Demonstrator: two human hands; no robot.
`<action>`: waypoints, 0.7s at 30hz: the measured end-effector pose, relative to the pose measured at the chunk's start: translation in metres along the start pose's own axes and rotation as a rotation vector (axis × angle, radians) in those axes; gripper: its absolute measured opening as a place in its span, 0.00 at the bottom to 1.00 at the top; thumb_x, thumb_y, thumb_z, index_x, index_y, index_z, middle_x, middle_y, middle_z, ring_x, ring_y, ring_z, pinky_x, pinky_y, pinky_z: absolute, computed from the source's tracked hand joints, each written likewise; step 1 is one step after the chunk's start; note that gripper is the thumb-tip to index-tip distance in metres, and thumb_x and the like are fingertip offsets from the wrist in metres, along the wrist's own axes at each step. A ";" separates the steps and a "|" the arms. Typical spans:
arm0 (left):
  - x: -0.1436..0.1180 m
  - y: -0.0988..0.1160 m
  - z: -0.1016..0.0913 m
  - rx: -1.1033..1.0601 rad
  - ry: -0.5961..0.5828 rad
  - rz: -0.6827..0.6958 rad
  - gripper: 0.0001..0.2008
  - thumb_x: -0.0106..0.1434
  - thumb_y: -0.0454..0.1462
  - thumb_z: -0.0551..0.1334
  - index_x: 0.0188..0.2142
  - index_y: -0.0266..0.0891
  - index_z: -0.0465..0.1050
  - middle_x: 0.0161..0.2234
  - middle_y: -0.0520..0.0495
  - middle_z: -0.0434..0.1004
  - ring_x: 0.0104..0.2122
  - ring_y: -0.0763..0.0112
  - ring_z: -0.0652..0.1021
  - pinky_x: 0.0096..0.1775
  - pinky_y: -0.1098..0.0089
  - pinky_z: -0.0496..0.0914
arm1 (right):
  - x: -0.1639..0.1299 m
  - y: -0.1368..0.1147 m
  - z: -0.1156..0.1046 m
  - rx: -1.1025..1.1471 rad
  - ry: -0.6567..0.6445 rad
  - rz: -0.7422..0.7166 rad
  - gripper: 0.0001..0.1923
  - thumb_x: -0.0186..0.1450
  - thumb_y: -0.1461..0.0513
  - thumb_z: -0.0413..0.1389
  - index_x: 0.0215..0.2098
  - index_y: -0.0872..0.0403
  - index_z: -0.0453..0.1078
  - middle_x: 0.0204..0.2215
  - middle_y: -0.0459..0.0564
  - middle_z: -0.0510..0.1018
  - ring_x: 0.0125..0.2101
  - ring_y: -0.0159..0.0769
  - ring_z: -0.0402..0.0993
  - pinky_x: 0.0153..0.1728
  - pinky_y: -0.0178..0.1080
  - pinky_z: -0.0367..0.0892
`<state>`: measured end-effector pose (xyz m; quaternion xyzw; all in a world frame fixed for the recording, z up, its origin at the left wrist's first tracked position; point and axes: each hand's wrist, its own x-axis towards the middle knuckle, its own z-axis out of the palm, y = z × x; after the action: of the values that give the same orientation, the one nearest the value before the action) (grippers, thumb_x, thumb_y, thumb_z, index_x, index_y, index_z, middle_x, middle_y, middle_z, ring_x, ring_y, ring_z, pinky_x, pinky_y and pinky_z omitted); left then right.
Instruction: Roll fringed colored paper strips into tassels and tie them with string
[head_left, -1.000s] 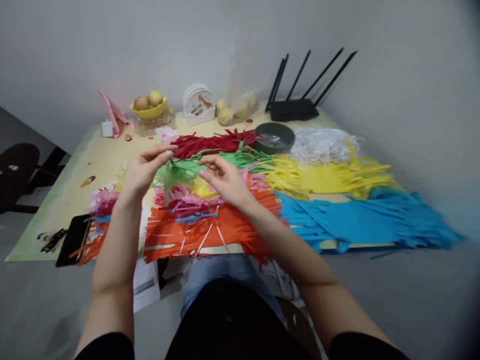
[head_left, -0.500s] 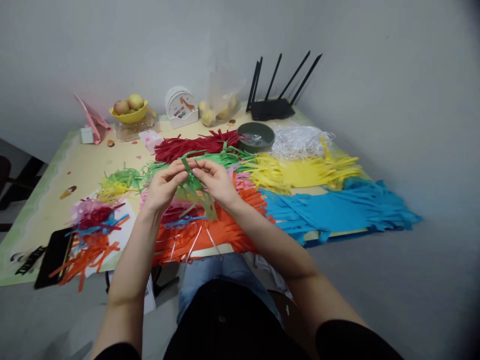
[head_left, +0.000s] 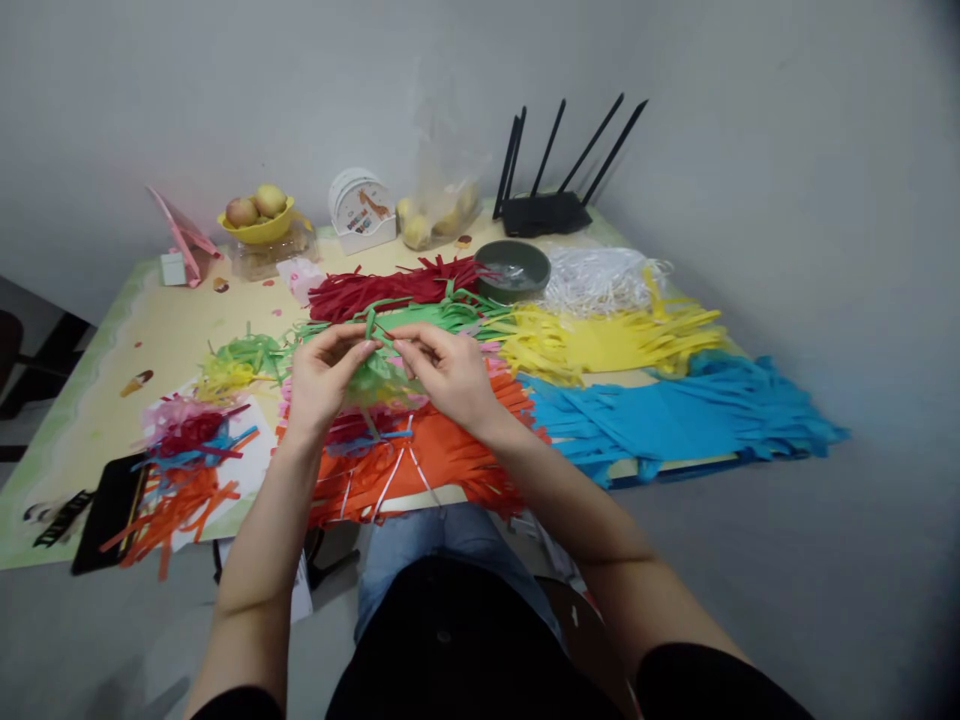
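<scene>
My left hand (head_left: 322, 375) pinches a green strip (head_left: 370, 322) between thumb and fingertips, and its loop stands up above them. Facing it, my right hand (head_left: 446, 375) is closed in a pinch near the same strip; a thin dark line runs at its fingertips, too small to name. A loose green tassel (head_left: 379, 378) hangs below and between the hands. Beneath lie orange fringed strips (head_left: 420, 455) with thin white ties, and a dark red and blue bundle partly covered by the hands. Green fringed strips (head_left: 442, 318) lie just behind.
Red (head_left: 390, 290), yellow (head_left: 615, 340) and blue fringed strips (head_left: 675, 415) spread over the table. A dark green bowl (head_left: 512, 268) stands beside white shreds (head_left: 600, 280). Behind are a black router (head_left: 544, 213) and a yellow fruit bowl (head_left: 259, 233). Small tassels (head_left: 187, 430) and a black tablet (head_left: 105, 515) lie left.
The green tassel between my hands has dropped and bunched lower. My right hand has moved slightly right, and the green strip at my left fingertips now forms a loop.
</scene>
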<state>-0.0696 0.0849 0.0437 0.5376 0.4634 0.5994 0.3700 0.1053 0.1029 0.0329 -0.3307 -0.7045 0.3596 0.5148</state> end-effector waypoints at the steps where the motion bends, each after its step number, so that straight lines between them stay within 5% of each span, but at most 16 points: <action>1: -0.001 0.000 0.001 0.016 0.004 0.012 0.14 0.51 0.43 0.75 0.36 0.39 0.83 0.36 0.45 0.85 0.35 0.68 0.82 0.42 0.69 0.75 | -0.001 -0.003 0.000 -0.019 0.003 -0.004 0.12 0.69 0.58 0.55 0.42 0.56 0.76 0.20 0.42 0.72 0.20 0.28 0.65 0.25 0.33 0.59; 21: -0.008 0.001 0.004 0.099 0.069 0.028 0.13 0.54 0.43 0.74 0.38 0.39 0.83 0.36 0.45 0.84 0.35 0.67 0.81 0.43 0.68 0.75 | -0.003 -0.005 0.003 0.115 -0.030 0.060 0.11 0.69 0.58 0.54 0.40 0.56 0.75 0.18 0.40 0.70 0.19 0.27 0.64 0.23 0.32 0.58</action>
<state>-0.0645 0.0773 0.0419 0.5408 0.4974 0.5990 0.3183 0.1027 0.0977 0.0348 -0.3161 -0.6799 0.4198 0.5114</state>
